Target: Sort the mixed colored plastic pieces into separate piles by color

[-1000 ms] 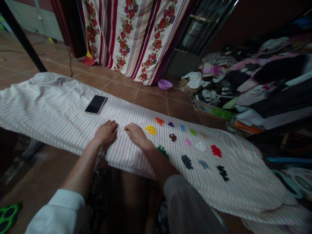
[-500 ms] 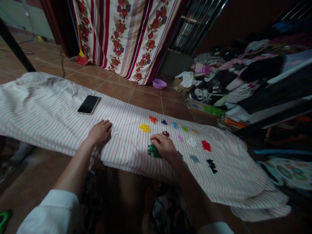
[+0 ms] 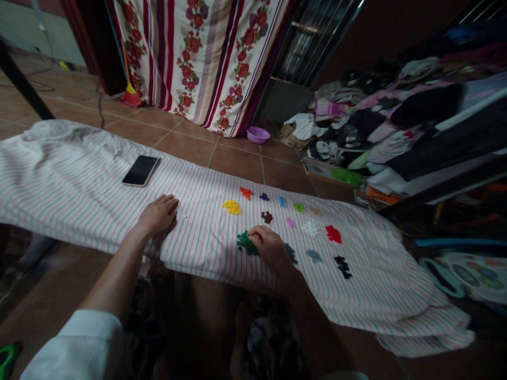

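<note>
My left hand (image 3: 159, 214) lies on the striped cloth (image 3: 198, 237), fingers stretched out, holding nothing visible. A tiny white piece (image 3: 185, 215) sits just right of its fingertips. My right hand (image 3: 269, 245) has thumb and forefinger pinched at the right edge of a pile of small dark green pieces (image 3: 246, 244); whatever is between the fingertips is too small to make out. Around it are little piles of yellow pieces (image 3: 232, 207), brown pieces (image 3: 266, 217), pink pieces (image 3: 291, 222) and white pieces (image 3: 310, 228). A blue-grey pile (image 3: 292, 253) is partly hidden behind the right hand.
A phone (image 3: 140, 170) lies on the cloth at left. Orange pieces (image 3: 246, 193), red pieces (image 3: 334, 234) and black pieces (image 3: 343, 267) form further piles. Beyond the cloth's far edge are a purple basin (image 3: 258, 135) and heaped clothes (image 3: 356, 126).
My right hand has moved slightly down and nearer me, from above the green pile to its right edge, uncovering the brown pieces. My left hand stays in place on the cloth.
</note>
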Motion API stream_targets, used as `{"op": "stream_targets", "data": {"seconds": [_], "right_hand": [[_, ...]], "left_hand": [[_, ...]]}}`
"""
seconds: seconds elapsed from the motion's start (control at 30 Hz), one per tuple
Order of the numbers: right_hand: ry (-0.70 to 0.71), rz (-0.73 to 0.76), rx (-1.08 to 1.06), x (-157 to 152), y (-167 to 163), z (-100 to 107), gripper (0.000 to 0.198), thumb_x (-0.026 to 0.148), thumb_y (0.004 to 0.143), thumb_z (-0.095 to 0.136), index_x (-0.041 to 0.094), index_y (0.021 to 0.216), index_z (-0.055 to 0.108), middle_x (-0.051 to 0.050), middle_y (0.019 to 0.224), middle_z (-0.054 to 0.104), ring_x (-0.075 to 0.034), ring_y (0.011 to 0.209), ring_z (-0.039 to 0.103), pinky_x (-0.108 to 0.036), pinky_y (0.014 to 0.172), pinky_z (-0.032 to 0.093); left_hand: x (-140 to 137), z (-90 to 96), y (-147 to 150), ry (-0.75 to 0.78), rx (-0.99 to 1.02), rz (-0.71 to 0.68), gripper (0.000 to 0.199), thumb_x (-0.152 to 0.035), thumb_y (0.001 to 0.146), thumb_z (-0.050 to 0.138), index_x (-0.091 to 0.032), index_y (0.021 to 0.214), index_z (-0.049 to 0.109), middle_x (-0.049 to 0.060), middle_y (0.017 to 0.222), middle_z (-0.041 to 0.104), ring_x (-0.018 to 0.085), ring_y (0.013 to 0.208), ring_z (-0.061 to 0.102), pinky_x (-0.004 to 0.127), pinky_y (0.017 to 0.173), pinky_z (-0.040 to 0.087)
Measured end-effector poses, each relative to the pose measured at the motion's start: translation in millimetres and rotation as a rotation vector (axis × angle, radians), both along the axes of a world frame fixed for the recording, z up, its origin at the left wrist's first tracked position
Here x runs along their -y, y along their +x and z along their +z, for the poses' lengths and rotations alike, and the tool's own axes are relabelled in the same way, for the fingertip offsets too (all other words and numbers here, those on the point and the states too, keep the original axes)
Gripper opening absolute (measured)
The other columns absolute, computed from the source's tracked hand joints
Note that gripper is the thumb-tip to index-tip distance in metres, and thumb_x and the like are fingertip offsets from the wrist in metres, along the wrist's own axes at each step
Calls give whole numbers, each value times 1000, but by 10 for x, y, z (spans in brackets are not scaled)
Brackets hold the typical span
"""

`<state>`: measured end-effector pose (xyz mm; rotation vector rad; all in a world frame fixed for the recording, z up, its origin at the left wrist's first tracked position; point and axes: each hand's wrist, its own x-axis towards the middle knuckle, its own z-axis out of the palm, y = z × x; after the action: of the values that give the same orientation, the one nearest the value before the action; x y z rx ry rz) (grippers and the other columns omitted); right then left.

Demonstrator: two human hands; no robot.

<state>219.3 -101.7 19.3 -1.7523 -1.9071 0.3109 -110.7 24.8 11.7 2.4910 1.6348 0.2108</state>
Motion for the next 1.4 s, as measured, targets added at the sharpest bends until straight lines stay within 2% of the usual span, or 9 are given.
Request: {"op": "stream_targets", "data": {"seconds": [0.2,0.43,0.7,0.87,0.97,1.1,1.23,1.4], "right_hand": [[74,69,-50,39,56,-54,19,17,85,47,21,80,66,-4,82,68,-18,80,63,-30,75,48],[118,79,-96,36,44,-97,22,18,86,46,21,84,68,-5,86,71,-18,84,66,-31,78,52],[114,16,-85,19,-41,22,22,21,86,47,21,87,69,-6,90,72,-19,87,66,-33,82,52],[79,140,-87,-97,-383,123,22,20,88,49,21,93,70,-6,90,70,-18,87,64,-31,81,51],[29,240,-61,-246,-723,135,21,17,88,50,21,95,70,-5,91,68,-17,90,62,-31,84,49],[-76,348,-31,-477,-1210,121,24,16,90,51,19,108,67,-6,103,64,-17,98,60,-29,90,46],[-143,334,48,-674,-1541,106,28,15,92,50,20,114,65,-7,109,60,-17,101,59,-29,90,46],[-160,321,135,-808,-1662,60,28,12,93,44,21,109,65,-7,104,60,-18,98,58,-30,92,44]], "left_hand": [[0,21,1,6,-1,-19,39,-27,88,38,-18,121,58,9,136,56,25,131,47,39,111,37],[5,24,3,-3,-1,-8,41,-27,88,38,-18,124,56,9,137,55,25,133,45,38,112,37],[3,21,5,-10,35,15,39,-26,87,42,-21,123,58,8,140,53,25,134,45,40,113,37],[1,22,26,8,47,21,38,-22,89,36,-24,118,61,5,135,58,23,131,48,41,110,40],[1,28,31,13,55,22,38,-21,90,36,-24,117,62,5,133,59,24,129,49,42,109,40],[-2,24,15,0,38,2,38,-21,89,36,-20,119,60,8,135,57,24,131,48,39,111,38],[-12,-4,-15,18,28,-29,38,-23,89,37,-17,120,59,9,134,57,23,131,48,36,114,33],[-22,-13,-30,20,51,-38,36,-22,88,39,-22,117,60,6,132,59,21,130,49,36,113,35]]}}
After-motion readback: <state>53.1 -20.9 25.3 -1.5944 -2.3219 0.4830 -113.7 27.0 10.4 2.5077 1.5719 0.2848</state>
